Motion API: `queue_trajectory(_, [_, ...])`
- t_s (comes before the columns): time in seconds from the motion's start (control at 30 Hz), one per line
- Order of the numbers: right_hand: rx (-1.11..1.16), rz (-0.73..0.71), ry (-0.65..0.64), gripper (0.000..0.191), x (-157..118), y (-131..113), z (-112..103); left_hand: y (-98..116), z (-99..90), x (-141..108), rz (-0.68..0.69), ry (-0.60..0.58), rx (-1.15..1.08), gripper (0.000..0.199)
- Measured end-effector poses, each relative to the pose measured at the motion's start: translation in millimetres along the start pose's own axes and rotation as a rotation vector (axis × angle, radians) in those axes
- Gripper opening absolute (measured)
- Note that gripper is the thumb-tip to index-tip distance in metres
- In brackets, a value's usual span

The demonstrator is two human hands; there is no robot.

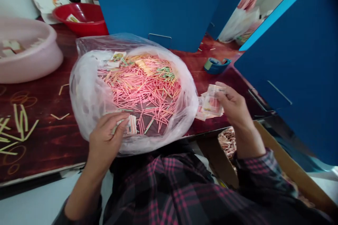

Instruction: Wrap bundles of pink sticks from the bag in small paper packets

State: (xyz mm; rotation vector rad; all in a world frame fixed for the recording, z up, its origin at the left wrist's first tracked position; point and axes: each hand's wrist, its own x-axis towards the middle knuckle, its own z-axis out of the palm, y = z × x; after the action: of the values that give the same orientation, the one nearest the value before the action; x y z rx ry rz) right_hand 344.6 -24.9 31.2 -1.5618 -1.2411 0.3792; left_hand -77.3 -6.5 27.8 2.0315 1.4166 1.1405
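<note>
Left grip (107,135): pinches small printed packets (131,125) inside the plastic bag's (86,84) near rim
Right grip (233,105): holds printed slips (211,100) right of the bag
Bag contents: mostly pink thin sticks (139,84)
Counter (60,147): dark red
Far left: pink basin (29,59), red bowl (87,12)

Open-topped bag (86,81), bunched rim (188,102) around

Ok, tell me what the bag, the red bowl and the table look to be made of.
Bag: thin, cloudy plastic film, by its see-through folds.
Red bowl: probably smooth plastic, from its even colour and soft shine; enamelled metal isn't ruled out.
Table: glossy wood or wood-look laminate, given the grain-like streaks and reflections; I can't tell which.
</note>
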Motion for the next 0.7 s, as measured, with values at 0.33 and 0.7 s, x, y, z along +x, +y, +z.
queue_trajectory(0.33, [-0.688, -0.179, 0.046, 0.046, 31, 48, -31, -57, 1.1, 2, 0.055, -0.198, 0.392, 0.026])
queue_trajectory(0.7, [0.082, -0.304, -0.463, 0.022, -24, -72, 118, -41, 7.3, 3, -0.055, -0.201, 0.391, 0.021])
